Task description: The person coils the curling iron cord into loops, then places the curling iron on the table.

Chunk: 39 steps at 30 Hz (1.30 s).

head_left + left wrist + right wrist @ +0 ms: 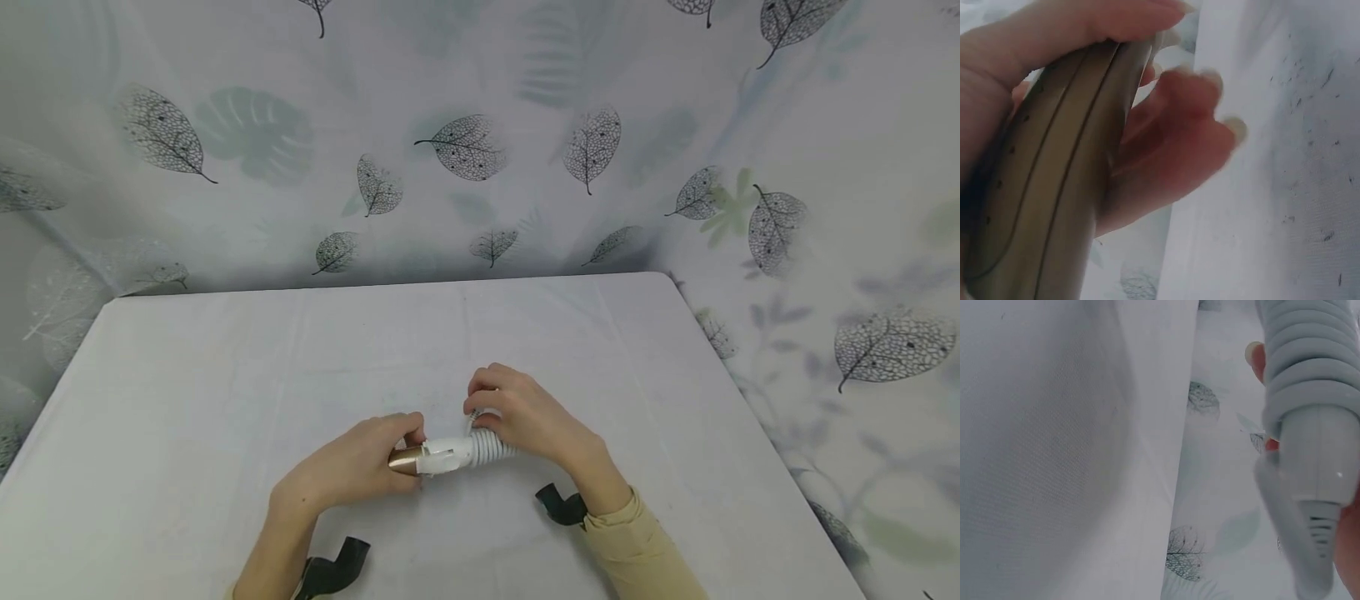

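Note:
A hair straightener [444, 457], white with a gold-brown end, is held above the white table. My left hand [352, 467] grips its gold end, the thumb along one side and the fingers round the other. In the left wrist view, the gold body [1054, 162] shows seam lines and a row of small dark dots. A white cord [491, 447] is wound in several tight turns around the other end. My right hand [528, 417] pinches a loop of that cord just above the turns. Close up in the right wrist view are the coils [1313, 369] and the ribbed cord outlet [1321, 531]; that hand is mostly hidden behind them.
The white-covered table [225, 375] reaches to a leaf-patterned wall [420, 75] at the back and right. Black curved pieces stick out by the left wrist [337, 568] and the right wrist [562, 505].

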Motion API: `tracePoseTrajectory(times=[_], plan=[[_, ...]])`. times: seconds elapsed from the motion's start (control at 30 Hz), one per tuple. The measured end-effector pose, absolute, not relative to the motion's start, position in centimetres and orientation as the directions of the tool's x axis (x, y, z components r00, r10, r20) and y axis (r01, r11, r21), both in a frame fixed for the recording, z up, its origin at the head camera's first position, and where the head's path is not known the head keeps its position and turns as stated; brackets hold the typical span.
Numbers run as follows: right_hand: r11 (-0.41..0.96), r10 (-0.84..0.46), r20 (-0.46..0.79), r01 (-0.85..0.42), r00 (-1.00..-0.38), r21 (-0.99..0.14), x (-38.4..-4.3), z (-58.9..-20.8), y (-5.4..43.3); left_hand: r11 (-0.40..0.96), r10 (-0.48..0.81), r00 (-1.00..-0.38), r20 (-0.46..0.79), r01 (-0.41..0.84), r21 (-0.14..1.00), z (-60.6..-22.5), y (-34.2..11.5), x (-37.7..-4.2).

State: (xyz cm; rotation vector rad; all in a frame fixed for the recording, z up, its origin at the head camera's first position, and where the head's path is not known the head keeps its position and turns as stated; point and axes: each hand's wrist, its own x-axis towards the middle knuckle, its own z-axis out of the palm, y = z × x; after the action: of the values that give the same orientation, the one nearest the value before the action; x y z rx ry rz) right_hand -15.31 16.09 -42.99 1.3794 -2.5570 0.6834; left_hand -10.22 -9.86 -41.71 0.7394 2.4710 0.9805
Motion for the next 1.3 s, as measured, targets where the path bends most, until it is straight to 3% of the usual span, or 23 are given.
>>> tracePoseTrajectory(times=[0.3,0.6,0.87,1.3], plan=[[0.43,-0.755,0.329,-0.807,-0.567,-0.405,-15.6,-43.9,15.9,0.717,0.502,-0.853,-0.146,0.315,0.621,-42.1,-10.1,-10.4],[0.498,-0.676,0.263,-0.69,-0.688,-0.525,-16.2,-45.9,15.6,0.756,0.455,-0.877,-0.152,0.291,0.586,-43.7,-9.6,-11.2],[0.558,-0.63,0.219,-0.63,-0.745,-0.539,-16.5,-47.3,15.3,0.784,0.467,-0.879,-0.099,0.359,0.506,-44.6,-9.1,-11.1],[0.666,-0.58,0.089,-0.534,-0.81,-0.521,-16.5,-47.0,15.2,0.83,0.395,-0.91,-0.126,0.294,0.473,-44.9,-8.5,-11.2]])
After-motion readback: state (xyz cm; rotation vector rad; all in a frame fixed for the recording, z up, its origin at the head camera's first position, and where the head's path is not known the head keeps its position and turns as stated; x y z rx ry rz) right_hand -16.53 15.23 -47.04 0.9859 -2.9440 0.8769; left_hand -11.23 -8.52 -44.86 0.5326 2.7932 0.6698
